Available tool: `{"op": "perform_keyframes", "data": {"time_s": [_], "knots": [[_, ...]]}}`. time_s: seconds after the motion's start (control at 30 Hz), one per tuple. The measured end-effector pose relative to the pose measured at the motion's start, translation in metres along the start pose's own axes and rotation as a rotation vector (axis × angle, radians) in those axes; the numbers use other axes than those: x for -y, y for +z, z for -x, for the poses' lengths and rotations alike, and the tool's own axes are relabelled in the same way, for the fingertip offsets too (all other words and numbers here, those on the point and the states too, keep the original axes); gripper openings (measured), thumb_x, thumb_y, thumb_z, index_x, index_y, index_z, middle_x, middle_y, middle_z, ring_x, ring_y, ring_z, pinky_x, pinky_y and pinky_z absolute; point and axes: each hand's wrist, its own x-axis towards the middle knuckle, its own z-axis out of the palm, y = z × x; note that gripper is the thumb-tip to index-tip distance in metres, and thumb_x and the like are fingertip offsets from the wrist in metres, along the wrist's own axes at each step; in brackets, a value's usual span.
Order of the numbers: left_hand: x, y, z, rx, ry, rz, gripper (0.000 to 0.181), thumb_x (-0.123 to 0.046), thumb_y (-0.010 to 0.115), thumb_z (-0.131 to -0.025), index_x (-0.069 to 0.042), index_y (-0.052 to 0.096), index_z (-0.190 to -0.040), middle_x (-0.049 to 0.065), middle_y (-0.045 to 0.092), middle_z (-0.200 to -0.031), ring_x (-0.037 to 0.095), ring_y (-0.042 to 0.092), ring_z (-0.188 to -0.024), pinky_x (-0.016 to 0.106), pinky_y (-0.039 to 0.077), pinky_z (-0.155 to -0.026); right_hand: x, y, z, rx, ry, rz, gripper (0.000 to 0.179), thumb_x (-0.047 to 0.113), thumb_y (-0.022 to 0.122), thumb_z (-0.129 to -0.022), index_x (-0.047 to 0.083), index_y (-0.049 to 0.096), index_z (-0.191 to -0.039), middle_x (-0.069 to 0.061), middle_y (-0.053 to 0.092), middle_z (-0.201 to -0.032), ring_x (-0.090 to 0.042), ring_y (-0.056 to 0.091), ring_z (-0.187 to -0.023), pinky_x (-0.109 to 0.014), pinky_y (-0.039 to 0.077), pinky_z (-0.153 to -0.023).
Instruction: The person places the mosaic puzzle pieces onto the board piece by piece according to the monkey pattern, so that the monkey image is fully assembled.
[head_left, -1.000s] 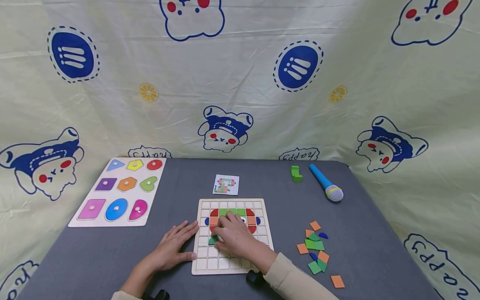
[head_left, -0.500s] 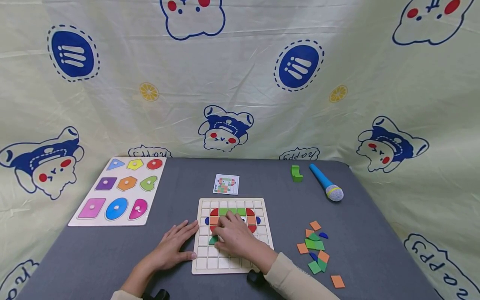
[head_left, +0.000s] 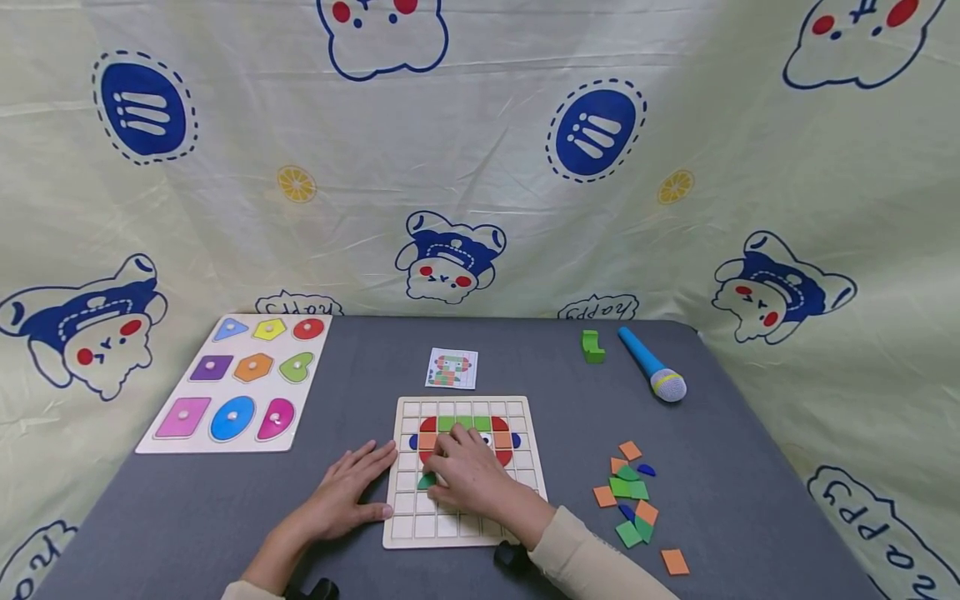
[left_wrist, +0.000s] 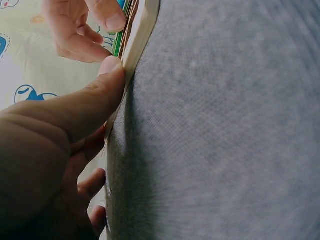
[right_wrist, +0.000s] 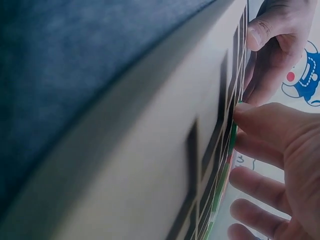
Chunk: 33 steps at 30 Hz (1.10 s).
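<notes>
A pale gridded board [head_left: 405, 533] lies on the grey table, with red, green, orange and blue tiles set in its upper rows. My left hand [head_left: 347, 493] rests at the board's left edge, fingers extended, thumb touching the rim low down. Over the board, my right hand [head_left: 472, 473] pinches a small green tile [head_left: 427, 481] between thumb and index finger, just below the left red tile. In the right wrist view the thumb and index finger meet at this green tile [right_wrist: 233, 135], right at the grid, while the other fingers spread loosely. Part of the tile pattern is hidden behind the right hand.
Loose orange, green and blue tiles [head_left: 630, 492] lie scattered to the right. Behind the board is a small pattern card [head_left: 452, 369]. A shape puzzle board [head_left: 251, 425] sits at the left; a green block [head_left: 592, 347] and a blue toy microphone [head_left: 651, 364] lie at the back right.
The green tile has shifted slightly under the right hand's fingertips, its visible outline now more rounded. Both hands otherwise stay in place.
</notes>
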Motion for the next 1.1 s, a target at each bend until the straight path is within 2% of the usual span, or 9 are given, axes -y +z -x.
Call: {"op": "perform_keyframes", "data": {"time_s": [0.1, 0.27, 0.5, 0.73, 0.9, 1.1], "knots": [[0.001, 0.0, 0.0, -0.007, 0.007, 0.001, 0.077, -0.039, 0.072, -0.079, -0.011, 0.04, -0.144, 0.007, 0.036, -0.152, 0.038, 0.023, -0.143, 0.064, 0.013, -0.112, -0.001, -0.002, 0.002, -0.011, -0.001, -0.011, 0.019, 0.037, 0.07, -0.082, 0.03, 0.071, -0.1, 0.007, 0.058, -0.1, -0.012, 0.043, -0.094, -0.029, 0.04, -0.082], [0.002, 0.0, 0.0, -0.005, 0.014, 0.003, 0.078, -0.04, 0.072, -0.079, -0.011, 0.04, -0.144, 0.007, 0.036, -0.152, 0.038, 0.023, -0.143, 0.064, 0.013, -0.112, -0.009, -0.01, 0.013, -0.091, 0.0, -0.019, 0.018, 0.033, 0.071, -0.081, 0.027, 0.072, -0.098, 0.006, 0.058, -0.097, -0.013, 0.044, -0.093, -0.03, 0.041, -0.081], [0.001, -0.001, -0.001, 0.001, 0.011, 0.004, 0.078, -0.041, 0.071, -0.079, -0.011, 0.039, -0.144, 0.007, 0.035, -0.153, 0.037, 0.022, -0.144, 0.064, 0.013, -0.112, -0.041, -0.019, 0.052, -0.183, 0.06, -0.01, 0.019, 0.035, 0.075, -0.077, 0.026, 0.072, -0.093, 0.006, 0.056, -0.095, -0.013, 0.044, -0.092, -0.035, 0.04, -0.082], [0.001, -0.001, -0.001, 0.003, 0.017, -0.004, 0.079, -0.042, 0.071, -0.08, -0.011, 0.039, -0.145, 0.007, 0.035, -0.153, 0.038, 0.022, -0.143, 0.064, 0.013, -0.112, -0.08, -0.028, 0.105, -0.178, 0.179, -0.045, 0.028, 0.035, 0.081, -0.071, 0.024, 0.071, -0.095, 0.007, 0.054, -0.094, -0.011, 0.042, -0.093, -0.038, 0.041, -0.081], [0.001, 0.0, 0.0, 0.003, 0.016, 0.002, 0.079, -0.042, 0.071, -0.079, -0.011, 0.038, -0.145, 0.006, 0.035, -0.153, 0.037, 0.022, -0.144, 0.064, 0.013, -0.112, -0.105, -0.029, 0.14, -0.168, 0.232, -0.023, 0.033, 0.037, 0.082, -0.068, 0.027, 0.071, -0.098, 0.012, 0.052, -0.094, -0.008, 0.04, -0.091, -0.034, 0.041, -0.078], [0.002, 0.001, 0.0, -0.003, 0.021, 0.009, 0.079, -0.041, 0.071, -0.08, -0.011, 0.039, -0.144, 0.006, 0.035, -0.153, 0.038, 0.022, -0.143, 0.064, 0.013, -0.112, -0.125, -0.027, 0.168, -0.122, 0.284, -0.014, 0.037, 0.036, 0.083, -0.066, 0.028, 0.071, -0.1, 0.012, 0.05, -0.093, -0.008, 0.037, -0.088, -0.031, 0.035, -0.076]]}}
